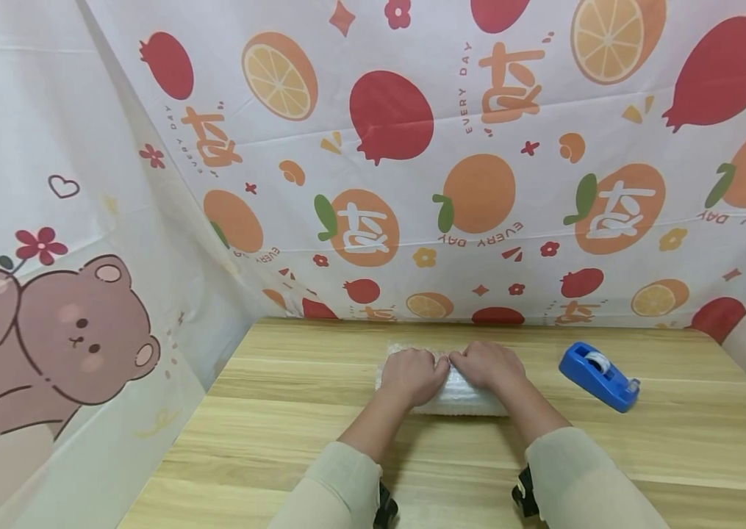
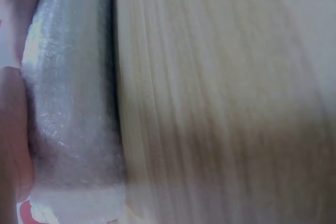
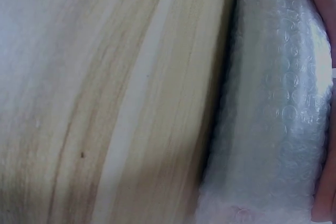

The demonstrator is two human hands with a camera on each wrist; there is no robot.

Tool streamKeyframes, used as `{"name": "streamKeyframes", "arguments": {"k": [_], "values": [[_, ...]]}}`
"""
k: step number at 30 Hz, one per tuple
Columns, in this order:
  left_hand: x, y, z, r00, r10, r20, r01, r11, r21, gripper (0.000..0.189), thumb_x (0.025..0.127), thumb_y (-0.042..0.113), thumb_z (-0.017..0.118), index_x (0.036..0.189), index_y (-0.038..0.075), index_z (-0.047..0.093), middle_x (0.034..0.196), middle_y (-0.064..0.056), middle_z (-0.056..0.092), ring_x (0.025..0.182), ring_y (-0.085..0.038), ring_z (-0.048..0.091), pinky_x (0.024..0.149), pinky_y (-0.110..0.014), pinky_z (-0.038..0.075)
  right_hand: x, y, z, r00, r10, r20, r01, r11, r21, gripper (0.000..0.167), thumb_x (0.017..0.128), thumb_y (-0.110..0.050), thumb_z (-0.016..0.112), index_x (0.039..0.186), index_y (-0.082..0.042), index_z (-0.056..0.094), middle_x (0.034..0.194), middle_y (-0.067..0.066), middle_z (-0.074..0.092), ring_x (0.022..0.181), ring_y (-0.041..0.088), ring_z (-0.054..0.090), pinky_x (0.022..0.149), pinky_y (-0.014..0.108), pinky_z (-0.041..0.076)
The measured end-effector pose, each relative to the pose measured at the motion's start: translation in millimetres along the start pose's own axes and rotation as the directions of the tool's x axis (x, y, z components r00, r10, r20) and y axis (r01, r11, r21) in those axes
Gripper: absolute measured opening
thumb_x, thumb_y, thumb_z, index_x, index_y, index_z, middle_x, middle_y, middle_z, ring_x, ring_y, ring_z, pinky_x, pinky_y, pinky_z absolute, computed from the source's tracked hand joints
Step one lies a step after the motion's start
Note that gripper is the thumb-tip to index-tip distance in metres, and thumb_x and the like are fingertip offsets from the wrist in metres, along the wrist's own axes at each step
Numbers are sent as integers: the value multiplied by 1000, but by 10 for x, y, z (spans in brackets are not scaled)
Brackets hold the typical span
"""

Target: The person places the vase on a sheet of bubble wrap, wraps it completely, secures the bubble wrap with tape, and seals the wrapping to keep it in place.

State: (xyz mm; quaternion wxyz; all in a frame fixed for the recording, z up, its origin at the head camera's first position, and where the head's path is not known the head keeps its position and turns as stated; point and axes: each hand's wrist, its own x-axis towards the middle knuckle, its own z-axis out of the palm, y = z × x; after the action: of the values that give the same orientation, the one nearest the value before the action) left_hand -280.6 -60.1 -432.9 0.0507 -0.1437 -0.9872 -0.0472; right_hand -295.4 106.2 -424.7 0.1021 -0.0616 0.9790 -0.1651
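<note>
A bundle of clear bubble wrap (image 1: 465, 398) lies crosswise on the wooden table, rolled into a thick, rounded shape. My left hand (image 1: 414, 376) grips its top left part, fingers curled. On its right part my right hand (image 1: 488, 365) grips in the same way, the two thumbs almost meeting at the middle. In the left wrist view the bubble wrap (image 2: 73, 103) shows its bumpy near side, with hand edges along the left. The right wrist view has the bubble wrap (image 3: 270, 108) bulging beside the fingers (image 3: 326, 177). Whatever is inside the wrap is hidden.
To the right of the bundle stands a blue tape dispenser (image 1: 600, 376) holding a roll of tape. The wooden table (image 1: 267, 411) ends at a fruit-print cloth (image 1: 412, 191) behind, and a cloth with a bear (image 1: 88, 338) hangs along the left.
</note>
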Motion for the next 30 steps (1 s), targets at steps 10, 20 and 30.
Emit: {"name": "streamKeyframes", "arguments": {"k": [10,20,30], "values": [[-5,2,-46,997,-10,80,15,998,-66,59,100,48,28,80,12,71,105,-6,73,93,-27,68,76,-40,53,-19,16,-22,997,24,70,-26,999,26,46,96,-52,39,88,-17,68,94,2,64,81,22,56,72,43,47],[8,-17,-32,994,-10,107,21,994,-103,60,99,50,29,82,12,72,105,-7,72,94,-26,67,78,-40,52,-26,12,-25,996,7,87,-9,1000,26,52,96,-51,37,104,-11,70,111,7,67,89,23,59,80,48,48],[13,-22,-20,991,-5,136,23,991,-133,56,100,49,33,76,13,69,98,-6,71,88,-24,65,77,-39,50,-50,5,-45,992,19,128,-24,999,37,52,96,-51,38,101,-11,71,110,6,67,88,22,58,79,46,47]]}}
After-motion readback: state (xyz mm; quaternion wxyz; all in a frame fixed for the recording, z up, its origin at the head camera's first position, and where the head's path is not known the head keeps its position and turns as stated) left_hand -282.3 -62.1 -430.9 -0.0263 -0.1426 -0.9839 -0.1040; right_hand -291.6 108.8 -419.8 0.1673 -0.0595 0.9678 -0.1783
